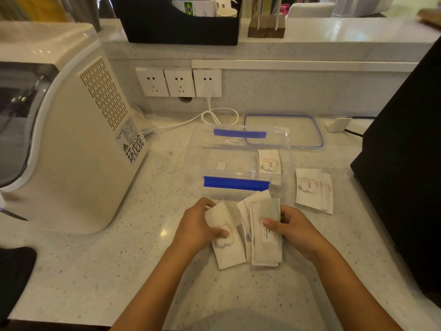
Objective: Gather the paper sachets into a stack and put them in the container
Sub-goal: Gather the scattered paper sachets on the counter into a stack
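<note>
My left hand grips a single white paper sachet with a pink print, just in front of the container. My right hand holds a fanned stack of several sachets, thumb on top. The clear plastic container with blue clips stands open behind my hands, and one sachet lies inside it at the right end. Two more sachets lie overlapped on the counter to the container's right.
The container's clear lid with a blue seal lies behind it. A cream appliance fills the left side, a black machine the right. A white cable runs from the wall sockets across the speckled counter.
</note>
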